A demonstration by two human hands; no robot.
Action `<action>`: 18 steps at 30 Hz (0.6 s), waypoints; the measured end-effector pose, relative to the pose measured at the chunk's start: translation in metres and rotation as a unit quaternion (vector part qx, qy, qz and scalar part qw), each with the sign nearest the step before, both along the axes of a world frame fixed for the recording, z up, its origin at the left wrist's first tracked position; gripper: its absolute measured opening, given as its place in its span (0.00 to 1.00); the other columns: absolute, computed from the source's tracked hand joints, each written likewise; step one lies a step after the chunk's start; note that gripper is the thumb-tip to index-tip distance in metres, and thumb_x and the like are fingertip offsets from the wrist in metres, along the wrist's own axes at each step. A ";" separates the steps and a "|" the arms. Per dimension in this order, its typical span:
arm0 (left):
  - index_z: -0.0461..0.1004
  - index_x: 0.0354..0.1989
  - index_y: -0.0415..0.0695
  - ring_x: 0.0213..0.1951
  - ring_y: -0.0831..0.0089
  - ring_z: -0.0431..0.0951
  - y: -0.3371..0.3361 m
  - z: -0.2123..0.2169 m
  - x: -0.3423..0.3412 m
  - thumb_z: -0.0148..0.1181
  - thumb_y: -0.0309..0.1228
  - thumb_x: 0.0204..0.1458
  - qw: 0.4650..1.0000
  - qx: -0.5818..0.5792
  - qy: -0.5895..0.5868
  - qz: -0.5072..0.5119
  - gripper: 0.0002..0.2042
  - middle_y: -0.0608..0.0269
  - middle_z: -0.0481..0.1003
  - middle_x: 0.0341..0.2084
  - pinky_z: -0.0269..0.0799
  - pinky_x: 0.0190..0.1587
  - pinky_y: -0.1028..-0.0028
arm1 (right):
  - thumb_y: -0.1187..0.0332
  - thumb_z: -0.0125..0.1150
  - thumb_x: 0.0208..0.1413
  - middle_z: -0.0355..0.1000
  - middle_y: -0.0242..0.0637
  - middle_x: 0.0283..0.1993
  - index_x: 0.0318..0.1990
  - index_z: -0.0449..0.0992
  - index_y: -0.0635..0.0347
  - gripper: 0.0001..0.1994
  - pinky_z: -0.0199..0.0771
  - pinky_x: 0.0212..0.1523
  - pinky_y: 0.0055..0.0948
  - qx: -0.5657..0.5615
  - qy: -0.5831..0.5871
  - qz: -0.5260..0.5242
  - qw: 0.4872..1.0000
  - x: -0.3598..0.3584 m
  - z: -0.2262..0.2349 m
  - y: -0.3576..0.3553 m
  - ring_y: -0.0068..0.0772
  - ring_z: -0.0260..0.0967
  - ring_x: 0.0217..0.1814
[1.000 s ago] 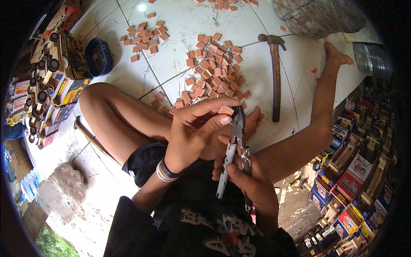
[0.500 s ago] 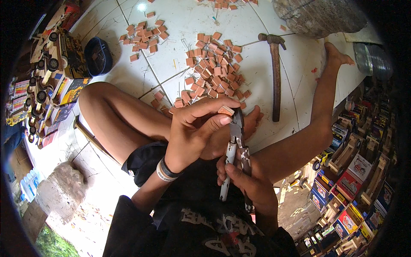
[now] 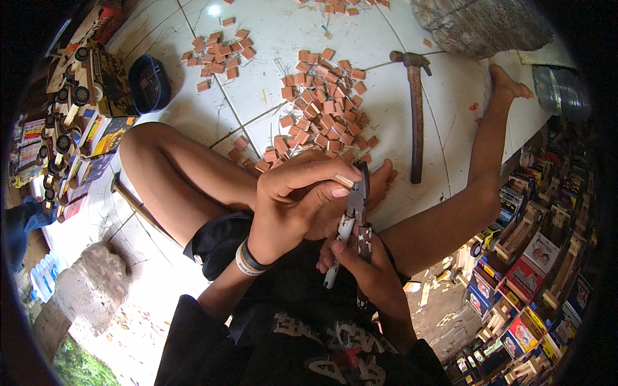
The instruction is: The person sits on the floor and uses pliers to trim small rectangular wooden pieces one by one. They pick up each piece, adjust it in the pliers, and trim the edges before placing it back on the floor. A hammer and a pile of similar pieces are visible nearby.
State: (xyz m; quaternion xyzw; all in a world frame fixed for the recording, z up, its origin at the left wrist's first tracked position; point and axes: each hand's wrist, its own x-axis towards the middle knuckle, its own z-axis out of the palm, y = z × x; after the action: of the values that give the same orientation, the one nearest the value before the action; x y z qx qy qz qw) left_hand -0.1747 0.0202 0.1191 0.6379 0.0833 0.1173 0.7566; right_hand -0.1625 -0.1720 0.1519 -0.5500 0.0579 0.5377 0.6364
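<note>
Between the thumb and forefinger of my left hand point(image 3: 283, 206) is a small reddish-brown block point(image 3: 346, 181), seen almost edge-on. My right hand point(image 3: 372, 270) is wrapped round the handles of a pair of pliers point(image 3: 356, 202) with chipped white paint. The pliers' dark jaws point away from me, right beside the block and my left fingertips. Whether the jaws grip anything on the block cannot be made out. Beyond my hands, a heap of similar brown blocks point(image 3: 325, 106), several with thin metal nails sticking out, lies on the white tiled floor.
A hammer point(image 3: 416, 122) lies right of the heap. Smaller block pile point(image 3: 219, 53) and a dark blue basket point(image 3: 149, 83) stand at far left. Stacked wooden toy trucks line the left point(image 3: 80, 96) and right point(image 3: 521, 225). A large grey stone point(image 3: 479, 26) is at far right.
The block has turned from showing its brown face to nearly edge-on. My right hand and the pliers have shifted slightly, and the handles' ends have moved away from my body.
</note>
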 end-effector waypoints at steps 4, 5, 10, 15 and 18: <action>0.83 0.43 0.35 0.45 0.66 0.81 -0.001 0.001 0.001 0.67 0.19 0.55 1.000 -0.011 0.001 -0.004 0.08 0.57 0.83 0.40 0.74 0.53 0.68 | 0.62 0.55 0.72 0.75 0.31 0.34 0.50 0.71 0.58 0.10 0.70 0.37 0.26 -0.010 -0.022 0.001 1.000 -0.001 0.000 -0.001 0.23 0.71 0.36; 0.83 0.43 0.35 0.45 0.66 0.81 -0.001 0.001 0.001 0.67 0.19 0.55 1.000 -0.009 0.000 -0.004 0.08 0.57 0.83 0.40 0.74 0.53 0.68 | 0.62 0.57 0.71 0.75 0.31 0.34 0.50 0.71 0.59 0.11 0.70 0.37 0.25 -0.005 -0.016 -0.007 1.000 -0.001 -0.001 -0.002 0.23 0.71 0.37; 0.83 0.42 0.36 0.45 0.67 0.81 -0.003 0.002 0.001 0.68 0.21 0.55 1.000 -0.022 -0.014 -0.009 0.08 0.57 0.83 0.39 0.74 0.52 0.68 | 0.59 0.66 0.66 0.76 0.32 0.34 0.49 0.73 0.59 0.14 0.72 0.36 0.25 -0.103 -0.031 0.019 0.994 -0.009 0.001 -0.006 0.23 0.73 0.37; 0.83 0.42 0.36 0.44 0.66 0.81 -0.002 0.004 0.002 0.69 0.22 0.54 1.000 -0.022 -0.010 -0.008 0.08 0.56 0.83 0.39 0.74 0.51 0.68 | 0.60 0.71 0.63 0.78 0.34 0.35 0.48 0.75 0.61 0.16 0.76 0.38 0.29 -0.103 -0.077 0.022 0.991 -0.012 -0.005 -0.006 0.26 0.75 0.37; 0.84 0.45 0.36 0.44 0.69 0.81 0.001 0.003 0.004 0.68 0.19 0.55 1.000 0.008 -0.022 -0.003 0.09 0.57 0.84 0.41 0.75 0.50 0.70 | 0.59 0.68 0.65 0.78 0.42 0.39 0.52 0.74 0.64 0.19 0.77 0.42 0.34 -0.146 -0.180 0.054 0.971 -0.009 -0.015 -0.002 0.32 0.77 0.41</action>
State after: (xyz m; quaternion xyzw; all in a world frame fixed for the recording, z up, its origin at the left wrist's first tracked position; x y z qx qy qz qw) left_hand -0.1708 0.0214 0.1225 0.6412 0.0634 0.1297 0.7537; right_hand -0.1712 -0.1744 0.1370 -0.7269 -0.0094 0.4493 0.5193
